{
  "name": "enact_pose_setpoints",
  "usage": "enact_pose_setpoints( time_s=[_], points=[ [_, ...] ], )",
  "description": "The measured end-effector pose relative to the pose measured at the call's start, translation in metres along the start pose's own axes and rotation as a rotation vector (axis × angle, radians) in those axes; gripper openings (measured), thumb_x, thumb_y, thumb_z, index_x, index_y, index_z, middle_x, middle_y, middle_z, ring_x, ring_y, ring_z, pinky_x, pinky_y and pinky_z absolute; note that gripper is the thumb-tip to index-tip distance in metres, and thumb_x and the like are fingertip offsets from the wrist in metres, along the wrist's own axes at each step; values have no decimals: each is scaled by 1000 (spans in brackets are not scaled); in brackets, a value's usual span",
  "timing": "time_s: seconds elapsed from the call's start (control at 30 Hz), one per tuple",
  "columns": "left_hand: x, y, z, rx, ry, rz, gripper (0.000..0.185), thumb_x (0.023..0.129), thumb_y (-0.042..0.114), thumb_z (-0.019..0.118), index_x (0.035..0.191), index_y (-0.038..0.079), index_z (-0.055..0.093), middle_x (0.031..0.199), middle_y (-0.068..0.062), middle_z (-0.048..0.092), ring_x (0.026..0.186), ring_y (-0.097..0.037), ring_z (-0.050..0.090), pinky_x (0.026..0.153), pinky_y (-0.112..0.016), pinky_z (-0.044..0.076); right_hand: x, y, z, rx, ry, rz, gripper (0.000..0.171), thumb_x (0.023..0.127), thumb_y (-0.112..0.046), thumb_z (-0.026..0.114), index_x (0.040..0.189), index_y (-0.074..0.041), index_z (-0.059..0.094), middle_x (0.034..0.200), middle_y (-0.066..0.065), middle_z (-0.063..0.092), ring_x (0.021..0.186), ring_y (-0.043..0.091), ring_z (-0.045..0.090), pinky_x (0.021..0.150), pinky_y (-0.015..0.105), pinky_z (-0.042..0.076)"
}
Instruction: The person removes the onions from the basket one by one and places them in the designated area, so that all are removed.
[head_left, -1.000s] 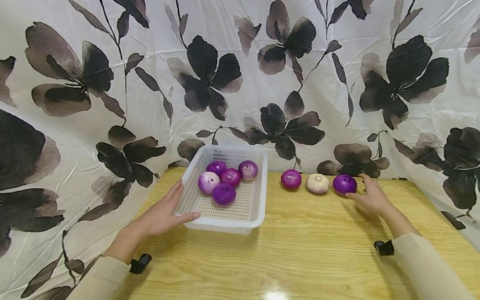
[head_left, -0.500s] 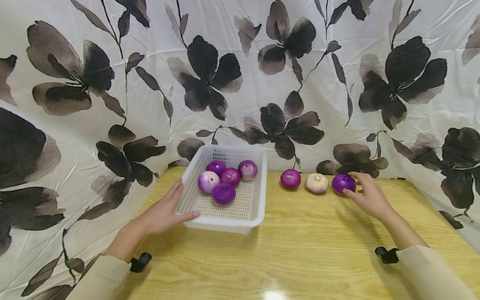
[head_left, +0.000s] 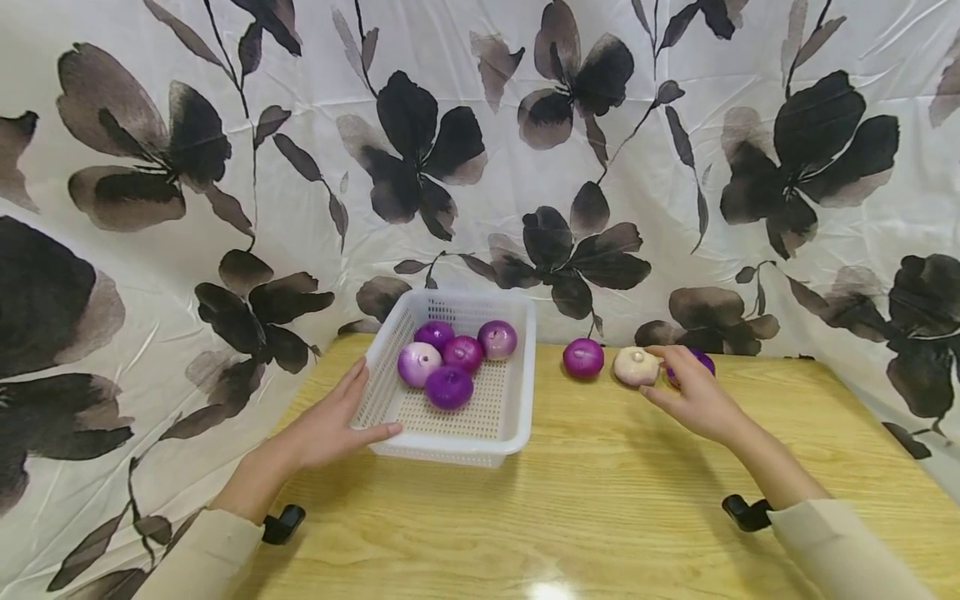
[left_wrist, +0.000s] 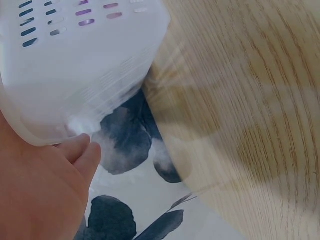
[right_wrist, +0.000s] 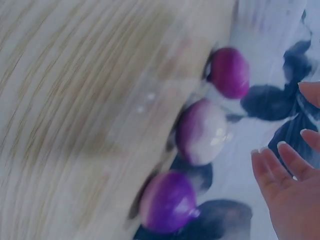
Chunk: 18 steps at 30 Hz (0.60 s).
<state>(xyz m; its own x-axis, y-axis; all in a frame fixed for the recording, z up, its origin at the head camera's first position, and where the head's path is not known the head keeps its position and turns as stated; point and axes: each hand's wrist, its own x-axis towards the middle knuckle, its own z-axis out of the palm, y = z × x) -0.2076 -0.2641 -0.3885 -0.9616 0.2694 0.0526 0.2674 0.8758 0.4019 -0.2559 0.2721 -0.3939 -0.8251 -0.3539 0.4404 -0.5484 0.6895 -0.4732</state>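
Note:
A white plastic basket (head_left: 510, 417) stands on the wooden table with several purple and pink onions (head_left: 448, 387) in it. My left hand (head_left: 337, 421) rests on its front left corner, fingers straight along the side wall and thumb on the front rim (left_wrist: 75, 90). To the right of the basket lie a magenta onion (head_left: 582, 358), a pale onion (head_left: 634, 366) and a purple onion (head_left: 703, 359), the last partly hidden behind my right hand (head_left: 678, 387). That hand hovers by the pale onion (right_wrist: 202, 131) with spread fingers (right_wrist: 280, 172), holding nothing.
A white cloth with dark flowers (head_left: 480, 167) hangs close behind the table and down its left side. The wooden tabletop (head_left: 600, 517) stretches toward me in front of the basket. Black wrist mounts (head_left: 742, 510) sit on both sleeves.
My right hand has moved left from the purple onion to the pale one, and now covers part of the purple onion. The left hand and the basket have stayed put.

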Motion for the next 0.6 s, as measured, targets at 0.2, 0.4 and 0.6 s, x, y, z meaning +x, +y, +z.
enact_pose_setpoints(
  time_s=[0.2, 0.4, 0.6],
  points=[
    [3, 0, -1, 0, -6, 0, 124, 87, 78, 59, 161, -5, 5, 171, -19, -6, 152, -50, 14, 120, -63, 21, 5, -17, 11, 76, -42, -18, 56, 92, -11, 76, 140, 3, 52, 135, 24, 55, 118, 45, 59, 95, 61, 53],
    [2, 0, 2, 3, -3, 0, 124, 87, 78, 59, 161, -6, 6, 171, -20, -4, 152, -50, 15, 120, -63, 22, 8, -33, 25, 142, -75, -52, 57, 92, -13, 77, 142, 0, 52, 137, 19, 55, 118, 38, 60, 97, 59, 53],
    [2, 0, 1, 11, -3, -2, 124, 87, 78, 58, 161, -5, 5, 171, -19, -5, 152, -50, 14, 120, -63, 21, 16, -48, 35, 175, -94, -103, 60, 92, -12, 77, 144, 0, 51, 135, 18, 57, 119, 36, 58, 98, 57, 53]
  ],
)
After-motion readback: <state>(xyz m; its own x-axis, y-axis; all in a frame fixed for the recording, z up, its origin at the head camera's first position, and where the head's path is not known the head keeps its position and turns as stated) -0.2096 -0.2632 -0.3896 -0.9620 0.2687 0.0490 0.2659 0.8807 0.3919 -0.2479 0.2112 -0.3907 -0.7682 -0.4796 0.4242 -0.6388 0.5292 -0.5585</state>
